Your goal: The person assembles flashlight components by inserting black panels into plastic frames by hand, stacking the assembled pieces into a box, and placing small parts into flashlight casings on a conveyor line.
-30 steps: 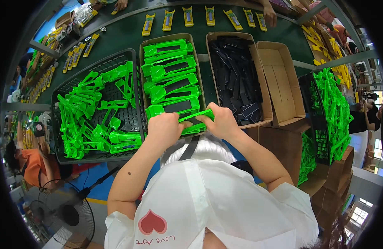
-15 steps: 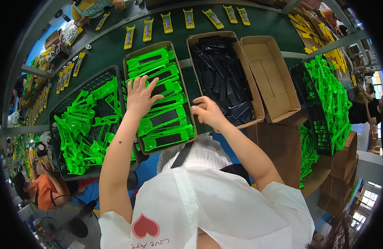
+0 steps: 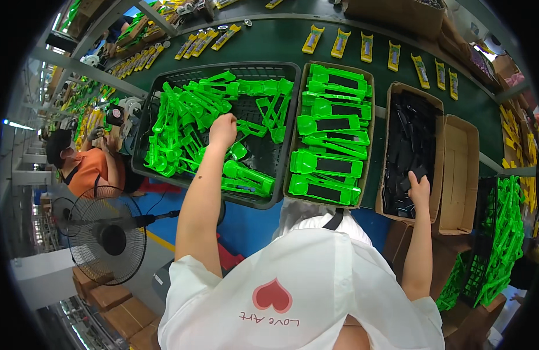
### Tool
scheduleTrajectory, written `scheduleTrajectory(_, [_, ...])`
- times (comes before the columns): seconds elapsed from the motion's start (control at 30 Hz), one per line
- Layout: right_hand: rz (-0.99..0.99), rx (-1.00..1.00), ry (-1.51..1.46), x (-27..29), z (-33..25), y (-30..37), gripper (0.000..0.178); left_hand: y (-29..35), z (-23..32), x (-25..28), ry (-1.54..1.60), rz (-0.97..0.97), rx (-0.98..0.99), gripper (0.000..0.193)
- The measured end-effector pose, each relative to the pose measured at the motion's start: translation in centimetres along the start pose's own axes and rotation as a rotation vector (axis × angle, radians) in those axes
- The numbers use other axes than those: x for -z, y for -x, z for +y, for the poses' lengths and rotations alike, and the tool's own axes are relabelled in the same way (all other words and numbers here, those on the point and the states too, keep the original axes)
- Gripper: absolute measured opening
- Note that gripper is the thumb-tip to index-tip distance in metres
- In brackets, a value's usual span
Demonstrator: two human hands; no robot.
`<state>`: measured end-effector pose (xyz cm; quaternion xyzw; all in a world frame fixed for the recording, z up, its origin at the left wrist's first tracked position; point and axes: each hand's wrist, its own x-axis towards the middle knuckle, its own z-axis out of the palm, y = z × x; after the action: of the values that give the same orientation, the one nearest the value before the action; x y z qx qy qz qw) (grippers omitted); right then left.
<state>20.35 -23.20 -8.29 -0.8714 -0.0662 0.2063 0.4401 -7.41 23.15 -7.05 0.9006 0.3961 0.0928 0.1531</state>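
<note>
My left hand (image 3: pixel 224 133) reaches into a black plastic basket (image 3: pixel 164 71). Its fingers are closed at the end of a long green plastic part (image 3: pixel 252 128), one of many heaped there. Over a cardboard box (image 3: pixel 438 134) of loose black flat pieces (image 3: pixel 406 125), my right hand (image 3: pixel 420 191) pinches a dark flat piece (image 3: pixel 420 172) between thumb and fingers. Between my hands stands another cardboard box (image 3: pixel 369 102). Green parts with black panels (image 3: pixel 333 165) lie across it in a stacked row.
An open cardboard box (image 3: pixel 458 175) adjoins the black pieces' box on the right. Beyond it stands a basket of green parts (image 3: pixel 503 233). Yellow-and-grey units (image 3: pixel 367 48) line the green table's (image 3: pixel 281 41) far side. At left are a fan (image 3: pixel 109 238) and a person in orange (image 3: pixel 89 174).
The view has swung left. My left hand has moved from the box of panelled green parts into the basket. My right hand has gone to the black pieces and taken hold of one.
</note>
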Motion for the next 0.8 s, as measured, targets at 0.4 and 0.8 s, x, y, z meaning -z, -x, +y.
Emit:
scheduleTrajectory(0.4, [-0.162, -0.012, -0.105, -1.1, -5.6, 4.9, 0.027, 2.5, -2.3, -3.0, -0.462, -0.222, -0.245, 0.008])
scheduleTrajectory(0.8, [-0.482, 0.038, -0.757, -4.7, -10.8, 8.4, 0.019, 8.1, 6.0, 5.9, 2.391, -0.264, 0.461, 0.022])
